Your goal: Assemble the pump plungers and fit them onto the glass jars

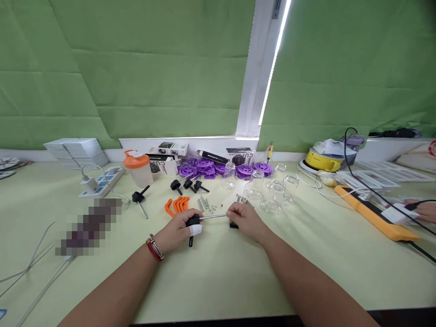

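Note:
My left hand (179, 230) grips the black knob end of a metal rod (213, 217), a bandage on one finger. My right hand (245, 220) pinches the rod's other end and covers a small black part (233, 225) on the table. Orange curved pieces (177, 205) lie just beyond my left hand. Loose screws and springs (208, 204) are scattered between the hands and the clear glass jars (272, 195). Three more black-knobbed rods (185, 184) lie farther back.
Purple round parts (218, 170) and small boxes (168, 149) line the wall. An orange-lidded shaker (138, 169), a power strip (102, 180) and cables sit left. Right: a yellow device (322, 160), an orange bar (374, 212), another person's hand (425, 210).

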Action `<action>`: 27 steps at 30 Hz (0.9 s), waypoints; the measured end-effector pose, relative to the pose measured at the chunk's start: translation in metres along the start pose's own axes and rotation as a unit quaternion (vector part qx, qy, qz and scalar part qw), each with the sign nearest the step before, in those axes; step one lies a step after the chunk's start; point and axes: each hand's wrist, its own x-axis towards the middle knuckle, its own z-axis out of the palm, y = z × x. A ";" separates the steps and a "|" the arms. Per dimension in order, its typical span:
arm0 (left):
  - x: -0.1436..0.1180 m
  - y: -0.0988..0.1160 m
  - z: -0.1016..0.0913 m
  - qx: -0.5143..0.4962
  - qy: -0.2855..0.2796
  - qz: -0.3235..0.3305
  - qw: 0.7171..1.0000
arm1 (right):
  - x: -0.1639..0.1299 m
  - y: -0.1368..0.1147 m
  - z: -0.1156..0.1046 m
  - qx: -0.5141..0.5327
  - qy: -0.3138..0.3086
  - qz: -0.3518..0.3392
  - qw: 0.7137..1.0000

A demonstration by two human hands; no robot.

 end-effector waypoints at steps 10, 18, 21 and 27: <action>-0.002 0.004 0.001 0.067 0.016 0.037 0.997 | 0.003 0.004 0.003 -0.002 -0.034 0.020 0.999; -0.002 0.009 -0.022 0.016 0.156 0.005 0.988 | -0.002 -0.008 0.001 -0.016 0.013 -0.025 0.999; 0.015 0.001 -0.055 0.050 0.358 -0.071 0.930 | -0.005 -0.010 0.001 -0.042 0.010 -0.039 0.998; 0.061 -0.034 -0.115 0.147 0.372 -0.170 0.901 | -0.005 -0.009 0.004 -0.061 -0.001 -0.043 0.997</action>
